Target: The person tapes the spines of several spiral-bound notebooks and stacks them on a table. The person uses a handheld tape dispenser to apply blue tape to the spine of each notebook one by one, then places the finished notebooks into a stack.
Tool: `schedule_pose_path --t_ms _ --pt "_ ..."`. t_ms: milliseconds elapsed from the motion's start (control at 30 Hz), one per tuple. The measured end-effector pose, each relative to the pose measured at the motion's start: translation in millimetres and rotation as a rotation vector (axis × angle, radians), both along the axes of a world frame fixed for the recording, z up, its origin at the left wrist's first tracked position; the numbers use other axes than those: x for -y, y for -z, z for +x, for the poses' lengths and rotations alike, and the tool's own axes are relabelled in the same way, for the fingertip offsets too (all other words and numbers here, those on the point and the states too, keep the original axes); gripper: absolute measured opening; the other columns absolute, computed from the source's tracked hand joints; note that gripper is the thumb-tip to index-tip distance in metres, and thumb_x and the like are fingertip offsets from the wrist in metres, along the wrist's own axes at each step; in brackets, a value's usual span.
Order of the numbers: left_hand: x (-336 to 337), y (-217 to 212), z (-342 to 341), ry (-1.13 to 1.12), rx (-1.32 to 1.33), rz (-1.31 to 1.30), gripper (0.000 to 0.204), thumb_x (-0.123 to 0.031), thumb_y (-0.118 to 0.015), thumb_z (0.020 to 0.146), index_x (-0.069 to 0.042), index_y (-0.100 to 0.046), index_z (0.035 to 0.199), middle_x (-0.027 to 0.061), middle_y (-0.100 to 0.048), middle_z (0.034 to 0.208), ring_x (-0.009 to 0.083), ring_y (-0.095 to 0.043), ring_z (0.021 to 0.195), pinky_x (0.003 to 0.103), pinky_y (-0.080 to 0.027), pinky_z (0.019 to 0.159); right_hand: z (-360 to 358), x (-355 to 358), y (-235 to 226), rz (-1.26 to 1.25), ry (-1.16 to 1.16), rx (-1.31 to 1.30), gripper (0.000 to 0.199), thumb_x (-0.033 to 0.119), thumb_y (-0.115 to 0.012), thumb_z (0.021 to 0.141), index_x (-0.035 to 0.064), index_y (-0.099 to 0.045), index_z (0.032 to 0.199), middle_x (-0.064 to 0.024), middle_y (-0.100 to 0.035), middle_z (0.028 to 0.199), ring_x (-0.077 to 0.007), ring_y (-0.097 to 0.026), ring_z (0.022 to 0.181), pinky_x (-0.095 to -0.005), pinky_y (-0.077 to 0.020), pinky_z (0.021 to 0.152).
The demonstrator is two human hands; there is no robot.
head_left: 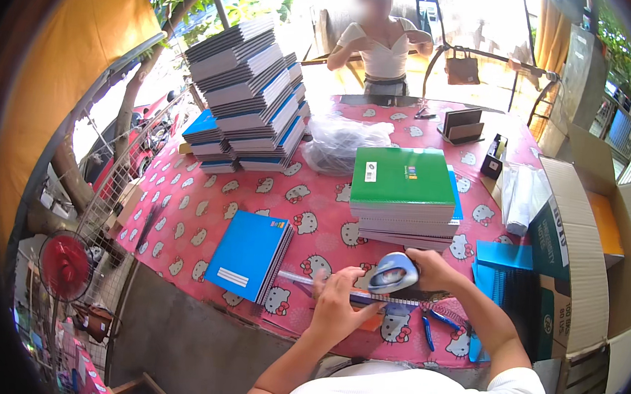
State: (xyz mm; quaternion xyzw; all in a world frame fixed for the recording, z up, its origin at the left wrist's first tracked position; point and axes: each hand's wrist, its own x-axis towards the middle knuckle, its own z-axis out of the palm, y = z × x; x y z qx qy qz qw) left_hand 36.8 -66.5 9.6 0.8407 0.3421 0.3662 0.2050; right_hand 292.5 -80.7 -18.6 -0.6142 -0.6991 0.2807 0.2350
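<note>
My right hand (430, 269) is closed around the end of a blue-and-white rounded tool (392, 275) with an oval opening; its exact kind is unclear. The tool is held just over a spiral-bound notebook (399, 300), seen nearly edge-on near the table's front edge. My left hand (337, 299) grips the left part of this notebook, thumb on the near side and fingers on the far side. Blue-handled pliers (429, 329) lie right of it, beside a loose coil (444, 312). Left of my left hand is a small stack of blue notebooks (248, 254).
Tall notebook stacks (253, 99) stand far left. A green-topped stack (403, 177) is ahead, with a clear plastic bag (344, 144) behind it. Cardboard boxes (572, 256) and blue sheets (500, 255) border the right. A person (386, 53) stands across the pink patterned table (175, 242).
</note>
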Motion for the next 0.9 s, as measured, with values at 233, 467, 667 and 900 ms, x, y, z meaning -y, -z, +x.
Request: schedule_pose_path --t_ms 233,467,667,900 --pt "-9 -16 -24 -0.274 -0.220 0.080 0.051 -0.050 -0.086 0.053 -0.016 -0.069 0.088 0.0002 -0.058 0.123 0.0278 -0.040 0.130 0.066 0.010 0.106 -9 -7 -9 0.031 -0.039 -0.317 0.051 0.003 -0.077 0.061 0.0004 -0.058 0.109 -0.0060 -0.066 0.091 -0.0150 -0.060 0.084 -0.0320 -0.0489 0.081" --pt "-26 -3 -37 -0.186 -0.108 0.043 0.033 -0.037 -0.086 0.057 -0.015 -0.071 0.077 -0.0036 -0.069 0.089 0.0217 -0.055 0.102 0.060 -0.023 0.099 -23 -8 -12 0.020 -0.063 -0.536 0.051 0.005 -0.073 0.062 0.0012 -0.057 0.110 -0.0165 -0.068 0.092 -0.0318 -0.066 0.090 -0.0379 -0.0506 0.081" --pt "-31 -3 -37 -0.164 -0.124 0.004 0.036 -0.036 -0.087 0.057 -0.013 -0.071 0.079 -0.0011 -0.068 0.088 0.0200 -0.056 0.099 0.055 -0.027 0.099 -32 -15 2 0.056 -0.031 -0.385 0.055 0.002 -0.073 0.062 0.0027 -0.058 0.114 -0.0087 -0.067 0.092 -0.0155 -0.061 0.088 -0.0319 -0.0507 0.079" --pt "-39 -15 -46 -0.152 -0.111 -0.002 0.040 -0.030 -0.090 0.051 -0.006 -0.070 0.076 0.0139 -0.057 0.120 0.0314 -0.049 0.113 0.046 -0.035 0.097 -51 -38 -10 0.040 -0.011 0.047 0.054 0.006 -0.073 0.062 0.0043 -0.058 0.114 -0.0121 -0.068 0.090 -0.0237 -0.067 0.087 -0.0361 -0.0511 0.076"
